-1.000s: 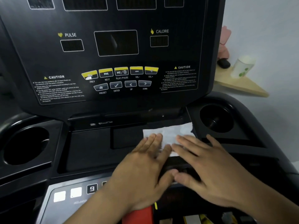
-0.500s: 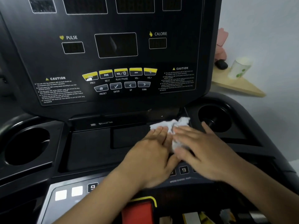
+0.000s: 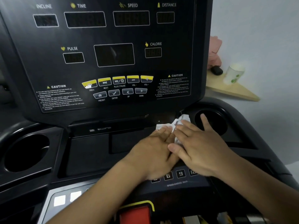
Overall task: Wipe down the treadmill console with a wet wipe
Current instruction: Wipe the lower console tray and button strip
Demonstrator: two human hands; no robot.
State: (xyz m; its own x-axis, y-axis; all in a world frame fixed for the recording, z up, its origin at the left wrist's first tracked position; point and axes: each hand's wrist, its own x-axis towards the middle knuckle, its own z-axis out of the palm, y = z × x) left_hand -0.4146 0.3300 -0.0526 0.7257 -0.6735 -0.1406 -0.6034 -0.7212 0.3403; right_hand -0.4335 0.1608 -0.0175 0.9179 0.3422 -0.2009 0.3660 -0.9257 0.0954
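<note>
Both hands lie flat and open, side by side, on the black treadmill console (image 3: 90, 149): the left hand (image 3: 152, 152) and the right hand (image 3: 199, 147) press their fingers down on a crumpled white wipe (image 3: 176, 125). It sits on the shelf under the display panel, just beside the right cup holder (image 3: 213, 120), bunched beneath the fingertips.

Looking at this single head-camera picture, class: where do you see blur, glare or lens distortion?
Head view: the caution text is too soft to read; a faint reflection sits in the middle display; the wide lens bows the console edges; the white cup on the shelf is blurred; both hands on the wipe look fairly sharp.
</note>
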